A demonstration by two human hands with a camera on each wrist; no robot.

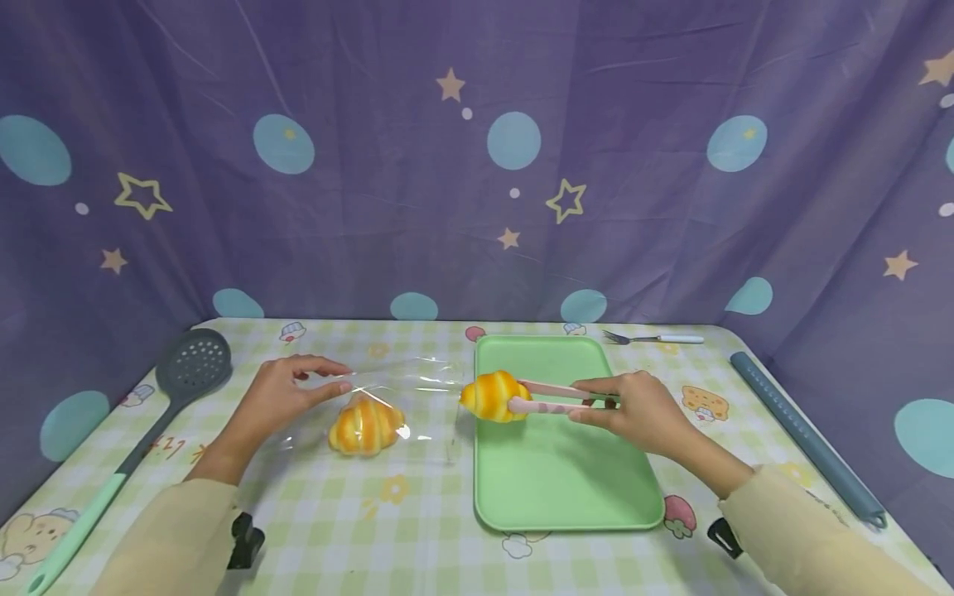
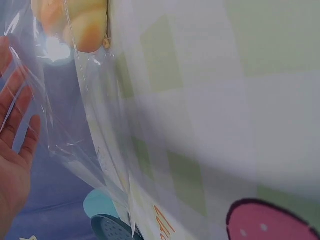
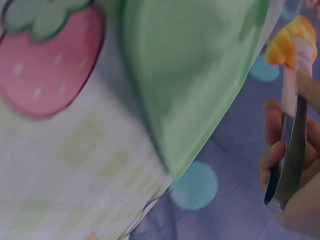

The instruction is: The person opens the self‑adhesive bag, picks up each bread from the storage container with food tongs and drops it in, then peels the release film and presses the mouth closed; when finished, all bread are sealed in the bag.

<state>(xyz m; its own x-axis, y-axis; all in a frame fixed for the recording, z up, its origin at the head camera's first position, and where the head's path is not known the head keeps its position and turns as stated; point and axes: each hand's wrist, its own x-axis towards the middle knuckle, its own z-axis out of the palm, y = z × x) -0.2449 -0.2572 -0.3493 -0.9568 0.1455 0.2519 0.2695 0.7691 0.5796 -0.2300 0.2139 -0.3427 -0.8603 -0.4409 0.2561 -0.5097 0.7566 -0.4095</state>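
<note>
My left hand (image 1: 294,393) pinches the upper film of a clear plastic bag (image 1: 428,430) between thumb and fingers. Inside the bag lies one croissant (image 1: 365,425), also partly seen through the film in the left wrist view. My right hand (image 1: 641,411) grips pink-tipped metal tongs (image 3: 292,135). Between the tong tips a second croissant (image 1: 493,396) is clamped, held over the left edge of a green tray (image 1: 566,488), close to the bag's right side. In the left wrist view the fingers (image 2: 20,107) show spread behind the film.
A slotted skimmer (image 1: 142,439) with a mint handle lies at the left. Behind the tray's right corner lies a fork (image 1: 656,338). A dark grey-blue rod-like item (image 1: 805,439) lies along the right side. A purple curtain (image 1: 477,248) hangs behind the checked tablecloth (image 1: 417,538).
</note>
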